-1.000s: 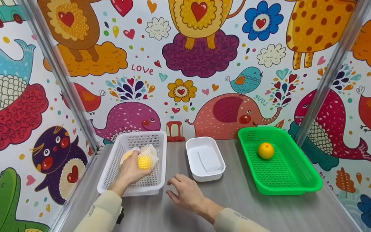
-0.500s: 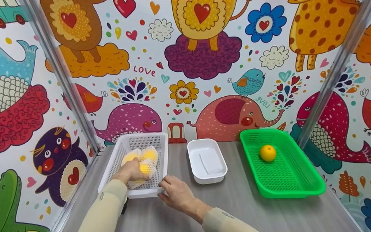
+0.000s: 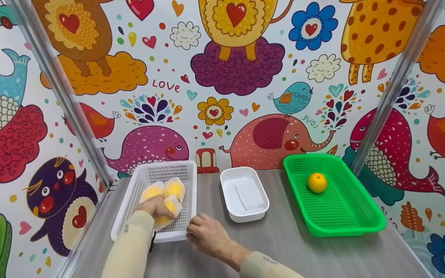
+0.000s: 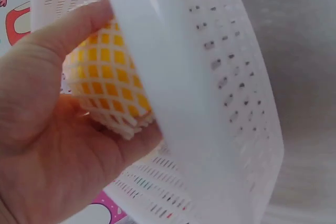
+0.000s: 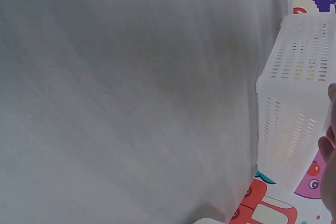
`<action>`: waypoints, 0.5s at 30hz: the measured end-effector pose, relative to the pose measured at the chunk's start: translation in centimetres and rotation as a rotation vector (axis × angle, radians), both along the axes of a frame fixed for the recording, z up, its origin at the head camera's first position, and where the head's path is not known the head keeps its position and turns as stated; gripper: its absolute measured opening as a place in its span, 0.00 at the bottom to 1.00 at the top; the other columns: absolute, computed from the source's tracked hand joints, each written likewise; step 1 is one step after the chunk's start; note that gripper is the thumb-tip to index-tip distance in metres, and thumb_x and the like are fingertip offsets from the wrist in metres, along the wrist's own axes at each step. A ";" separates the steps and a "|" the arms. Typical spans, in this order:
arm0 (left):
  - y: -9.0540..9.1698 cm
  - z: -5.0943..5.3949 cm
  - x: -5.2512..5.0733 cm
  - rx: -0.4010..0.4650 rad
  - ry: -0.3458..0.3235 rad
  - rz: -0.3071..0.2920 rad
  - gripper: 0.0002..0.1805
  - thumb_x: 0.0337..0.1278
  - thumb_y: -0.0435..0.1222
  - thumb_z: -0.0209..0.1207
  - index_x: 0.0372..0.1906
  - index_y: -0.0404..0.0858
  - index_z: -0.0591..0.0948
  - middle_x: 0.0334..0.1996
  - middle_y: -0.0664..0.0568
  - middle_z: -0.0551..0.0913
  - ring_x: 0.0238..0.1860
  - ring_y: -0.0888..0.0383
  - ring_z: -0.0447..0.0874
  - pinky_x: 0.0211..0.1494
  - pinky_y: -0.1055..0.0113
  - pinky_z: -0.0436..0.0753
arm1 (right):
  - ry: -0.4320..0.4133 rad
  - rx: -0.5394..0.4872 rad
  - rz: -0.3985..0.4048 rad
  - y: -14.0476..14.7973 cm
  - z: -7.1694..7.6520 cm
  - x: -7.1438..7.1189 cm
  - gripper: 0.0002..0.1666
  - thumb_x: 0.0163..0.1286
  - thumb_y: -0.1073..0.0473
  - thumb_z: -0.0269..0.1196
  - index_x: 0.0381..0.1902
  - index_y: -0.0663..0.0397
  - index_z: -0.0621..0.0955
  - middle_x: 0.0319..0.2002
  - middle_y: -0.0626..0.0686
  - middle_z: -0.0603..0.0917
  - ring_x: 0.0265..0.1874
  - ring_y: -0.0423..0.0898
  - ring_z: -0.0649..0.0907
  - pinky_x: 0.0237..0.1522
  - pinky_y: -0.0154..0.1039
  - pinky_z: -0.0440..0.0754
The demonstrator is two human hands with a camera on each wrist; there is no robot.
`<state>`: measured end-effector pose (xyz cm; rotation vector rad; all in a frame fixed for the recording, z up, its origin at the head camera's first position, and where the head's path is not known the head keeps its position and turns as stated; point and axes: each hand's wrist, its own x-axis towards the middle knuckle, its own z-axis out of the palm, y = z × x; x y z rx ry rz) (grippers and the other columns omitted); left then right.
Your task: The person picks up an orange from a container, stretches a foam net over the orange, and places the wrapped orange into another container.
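In the left wrist view, my left hand [image 4: 58, 124] holds an orange in a white foam net [image 4: 107, 72], thumb on one side and fingers on the other. This is inside the white perforated basket [image 3: 192, 185], whose rim covers part of the fruit. In the head view, my left hand [image 3: 157, 206] reaches down among other netted oranges [image 3: 174, 188]; its fingertips are hidden. My right hand [image 3: 209, 235] is at the basket's front right corner, fingers loosely curled. Only its fingers [image 5: 326, 148] show at the right wrist view's edge; contact with the rim is unclear.
A small white tub [image 3: 244, 195] stands in the middle of the grey table [image 3: 284, 251]. Right of it is a green perforated basket [image 3: 355, 200] with one bare orange [image 3: 317, 182] inside. Metal posts [image 3: 58, 88] and cartoon-printed walls enclose the table.
My left hand has moved from the basket's middle toward its front and lower among the fruit. My right hand has shifted left to the basket's front right corner, its fingers curling more.
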<state>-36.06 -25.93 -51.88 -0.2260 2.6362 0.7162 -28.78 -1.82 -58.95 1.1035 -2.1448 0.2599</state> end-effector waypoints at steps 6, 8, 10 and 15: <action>-0.1 -0.5 0.5 0.003 -0.042 0.093 0.31 0.50 0.42 0.85 0.58 0.36 0.86 0.50 0.38 0.85 0.52 0.42 0.85 0.67 0.41 0.87 | 0.027 0.003 0.011 -0.2 -0.3 0.2 0.08 0.63 0.49 0.82 0.37 0.39 0.92 0.39 0.39 0.90 0.40 0.38 0.84 0.43 0.28 0.83; 0.0 -0.5 0.5 0.025 -0.041 0.130 0.32 0.49 0.42 0.86 0.58 0.36 0.86 0.51 0.38 0.85 0.53 0.42 0.86 0.67 0.40 0.87 | 0.027 0.000 0.010 -0.2 -0.3 0.2 0.09 0.63 0.49 0.82 0.37 0.39 0.91 0.39 0.39 0.90 0.40 0.38 0.85 0.44 0.28 0.83; 0.1 -0.6 0.4 0.036 -0.038 0.132 0.32 0.50 0.41 0.85 0.59 0.35 0.86 0.51 0.37 0.85 0.53 0.42 0.86 0.67 0.41 0.88 | 0.023 -0.008 0.011 -0.1 -0.4 0.2 0.09 0.62 0.50 0.83 0.36 0.39 0.91 0.39 0.39 0.90 0.40 0.38 0.85 0.44 0.28 0.83; 0.3 -0.8 -0.3 0.012 0.009 0.058 0.34 0.55 0.41 0.82 0.63 0.31 0.83 0.50 0.38 0.86 0.52 0.43 0.85 0.67 0.42 0.86 | -0.003 -0.026 0.008 0.2 -0.4 0.1 0.09 0.63 0.52 0.83 0.37 0.41 0.91 0.41 0.40 0.91 0.41 0.39 0.85 0.44 0.28 0.84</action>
